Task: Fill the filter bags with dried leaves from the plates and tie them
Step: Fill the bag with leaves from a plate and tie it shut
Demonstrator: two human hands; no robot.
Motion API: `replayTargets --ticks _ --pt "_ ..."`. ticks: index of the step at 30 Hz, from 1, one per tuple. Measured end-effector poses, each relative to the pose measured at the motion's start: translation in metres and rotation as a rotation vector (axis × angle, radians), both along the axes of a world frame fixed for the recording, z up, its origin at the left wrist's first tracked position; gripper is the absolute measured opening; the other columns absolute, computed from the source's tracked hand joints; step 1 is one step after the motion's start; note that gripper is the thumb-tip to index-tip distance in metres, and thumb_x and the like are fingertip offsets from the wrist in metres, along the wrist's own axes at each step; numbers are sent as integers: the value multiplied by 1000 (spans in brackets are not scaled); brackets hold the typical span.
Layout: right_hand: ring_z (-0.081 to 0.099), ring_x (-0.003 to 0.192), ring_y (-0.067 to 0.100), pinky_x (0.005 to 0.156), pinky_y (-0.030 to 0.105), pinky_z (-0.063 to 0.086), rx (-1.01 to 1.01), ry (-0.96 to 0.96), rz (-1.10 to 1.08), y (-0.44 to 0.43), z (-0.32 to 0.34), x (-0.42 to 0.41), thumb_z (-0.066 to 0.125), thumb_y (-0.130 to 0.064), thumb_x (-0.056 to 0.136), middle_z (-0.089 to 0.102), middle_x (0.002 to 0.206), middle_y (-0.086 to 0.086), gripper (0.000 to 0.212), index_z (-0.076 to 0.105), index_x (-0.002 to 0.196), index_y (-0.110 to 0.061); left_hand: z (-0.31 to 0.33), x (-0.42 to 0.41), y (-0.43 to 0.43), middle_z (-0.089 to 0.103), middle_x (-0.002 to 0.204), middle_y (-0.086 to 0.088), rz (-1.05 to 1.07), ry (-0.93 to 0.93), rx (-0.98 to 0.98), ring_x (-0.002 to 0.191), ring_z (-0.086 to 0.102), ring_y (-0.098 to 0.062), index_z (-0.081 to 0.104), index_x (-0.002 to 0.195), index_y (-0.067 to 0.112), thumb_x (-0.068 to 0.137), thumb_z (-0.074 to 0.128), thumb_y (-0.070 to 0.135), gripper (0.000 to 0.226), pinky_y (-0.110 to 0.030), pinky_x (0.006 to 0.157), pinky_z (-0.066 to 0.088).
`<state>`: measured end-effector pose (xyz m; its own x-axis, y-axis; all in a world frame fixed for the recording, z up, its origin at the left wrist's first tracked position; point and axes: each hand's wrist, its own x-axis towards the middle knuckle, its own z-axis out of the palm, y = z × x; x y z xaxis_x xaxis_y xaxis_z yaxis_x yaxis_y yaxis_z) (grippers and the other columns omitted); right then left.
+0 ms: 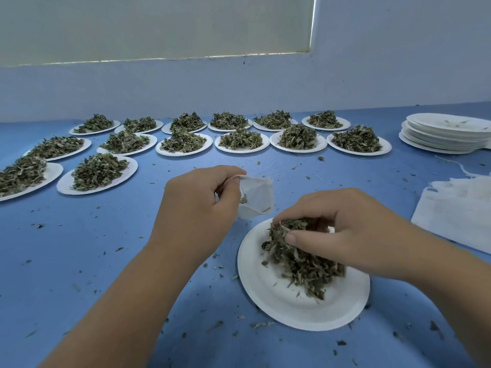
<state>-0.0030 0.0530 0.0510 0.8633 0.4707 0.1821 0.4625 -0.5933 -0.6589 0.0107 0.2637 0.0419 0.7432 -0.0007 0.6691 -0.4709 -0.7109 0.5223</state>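
Nearest, one plate point(271, 298) of dried leaves point(300, 264) lies on the blue counter point(79, 248). The right hand point(353, 229), palm down, grips a clump of them. Just beyond, the left hand point(196, 205) pinches one filter bag point(257, 197) by its rim, mouth gaping toward the viewer. Fourteen heaped plates point(240, 150) sit farther back.

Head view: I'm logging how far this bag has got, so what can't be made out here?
- Filter bag: fill level; the left hand covers its left side.
- Right hand: how much it grips; its fingers are sunk in the dried leaves.
- Stack of empty plates and pile of white filter bags: counts; cut off by the right edge.
- Leftmost plate: cut off by the left edge.
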Motion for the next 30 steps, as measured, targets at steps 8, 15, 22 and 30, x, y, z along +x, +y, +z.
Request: replayTargets --ticks 8,15,22,30 --pt "63 68 17 60 24 51 286 70 39 -5 6 3 72 -34 78 69 77 1 13 73 91 -32 -2 1 -2 51 53 27 -20 56 6 57 50 13 76 99 23 90 60 16 20 -1 52 33" --pt "67 82 30 75 34 56 479 46 22 -3 7 3 76 -30 77 72 86 9 17 73 93 -31 -5 -1 -8 54 58 34 -87 106 23 56 50 14 76 98 23 91 59 16 20 0 53 33" --pt "62 69 11 69 26 52 228 -100 -79 9 -4 2 67 -37 76 67 78 -10 16 72 91 -40 -8 -3 -16 55 57 28 -129 105 -2 54 49 9 76 93 24 90 60 15 18 -4 52 32" --pt "52 71 -3 64 9 39 22 -328 -232 19 -8 -2 71 -32 78 55 72 -25 18 59 91 -38 -10 -7 -25 55 61 0 -196 139 -10 53 44 -9 70 88 26 85 51 24 19 -19 49 33"
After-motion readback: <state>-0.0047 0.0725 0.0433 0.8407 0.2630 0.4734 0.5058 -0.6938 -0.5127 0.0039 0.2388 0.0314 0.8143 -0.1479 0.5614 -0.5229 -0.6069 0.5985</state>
